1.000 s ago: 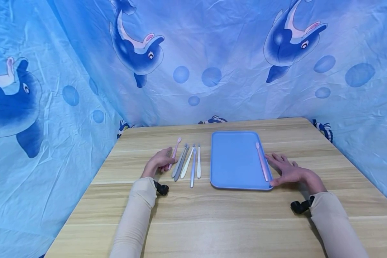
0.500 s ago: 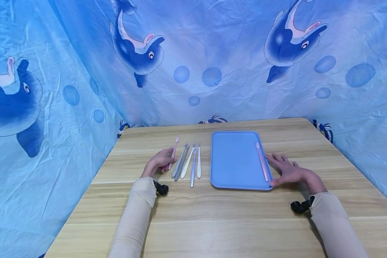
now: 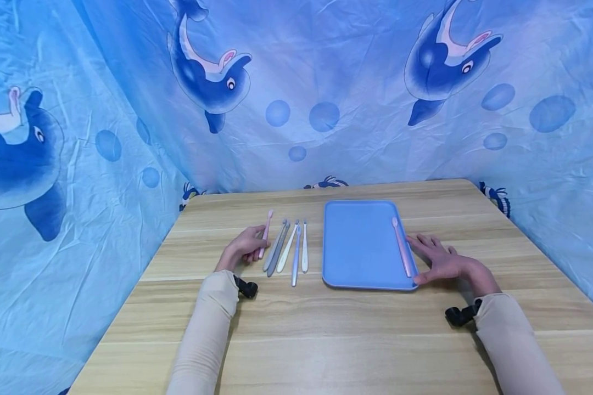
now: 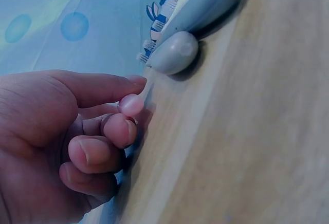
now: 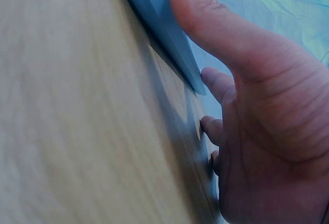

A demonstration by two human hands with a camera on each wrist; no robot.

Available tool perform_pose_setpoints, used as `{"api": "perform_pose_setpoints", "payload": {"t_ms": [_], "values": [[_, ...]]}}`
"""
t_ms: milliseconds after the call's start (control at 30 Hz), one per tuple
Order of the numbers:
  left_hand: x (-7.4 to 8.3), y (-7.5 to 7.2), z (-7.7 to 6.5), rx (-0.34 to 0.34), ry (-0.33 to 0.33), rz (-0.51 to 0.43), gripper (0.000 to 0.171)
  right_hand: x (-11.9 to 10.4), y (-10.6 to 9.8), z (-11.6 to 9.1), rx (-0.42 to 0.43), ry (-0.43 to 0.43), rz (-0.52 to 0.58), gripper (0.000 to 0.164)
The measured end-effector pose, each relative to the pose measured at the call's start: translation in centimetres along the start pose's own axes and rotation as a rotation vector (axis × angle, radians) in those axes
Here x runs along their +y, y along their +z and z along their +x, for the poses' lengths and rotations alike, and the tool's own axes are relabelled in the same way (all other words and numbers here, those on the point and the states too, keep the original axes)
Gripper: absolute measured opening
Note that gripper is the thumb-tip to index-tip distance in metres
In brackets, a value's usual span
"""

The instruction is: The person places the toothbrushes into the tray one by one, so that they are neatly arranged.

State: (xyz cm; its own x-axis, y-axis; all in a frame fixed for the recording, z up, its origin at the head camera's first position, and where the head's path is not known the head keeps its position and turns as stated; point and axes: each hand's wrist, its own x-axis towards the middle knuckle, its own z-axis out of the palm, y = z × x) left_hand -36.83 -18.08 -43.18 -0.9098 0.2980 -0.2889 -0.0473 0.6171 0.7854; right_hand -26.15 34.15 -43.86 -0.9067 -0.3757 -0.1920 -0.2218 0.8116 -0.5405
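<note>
My left hand (image 3: pixel 244 244) pinches a pink toothbrush (image 3: pixel 268 224) between thumb and fingers, at the left end of a row of toothbrushes. In the left wrist view, the rounded end of the pink handle (image 4: pixel 131 104) pokes out between thumb and fingertip, while the other fingers curl below. My right hand (image 3: pixel 440 260) lies at the right edge of a blue tray (image 3: pixel 358 241), its fingers spread and its thumb on the near corner. On the tray's right side rests another pink toothbrush (image 3: pixel 401 248), lying lengthwise.
Right of my left hand lie two grey toothbrushes (image 3: pixel 277 252), a cream one (image 3: pixel 286 253), a blue one (image 3: pixel 296 260) and a white one (image 3: pixel 305 252). They lie on a wooden table (image 3: pixel 326 340). A blue dolphin-print curtain (image 3: pixel 296 82) hangs behind and at the sides.
The pink toothbrush in my left hand has swung, its head moving left, so that it stands more in line with my view and farther from the grey ones. The right hand stays put.
</note>
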Motion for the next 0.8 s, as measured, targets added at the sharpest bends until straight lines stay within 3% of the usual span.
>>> {"api": "perform_pose_setpoints", "payload": {"t_ms": [433, 800], "values": [[-0.05, -0.06, 0.02, -0.006, -0.024, -0.054, 0.081, 0.04, 0.06, 0.03, -0.005, 0.001, 0.003, 0.116], [-0.12, -0.33, 0.14, 0.021, -0.006, -0.17, 0.079, 0.01, -0.06, 0.01, -0.012, -0.001, 0.016, 0.117]]}}
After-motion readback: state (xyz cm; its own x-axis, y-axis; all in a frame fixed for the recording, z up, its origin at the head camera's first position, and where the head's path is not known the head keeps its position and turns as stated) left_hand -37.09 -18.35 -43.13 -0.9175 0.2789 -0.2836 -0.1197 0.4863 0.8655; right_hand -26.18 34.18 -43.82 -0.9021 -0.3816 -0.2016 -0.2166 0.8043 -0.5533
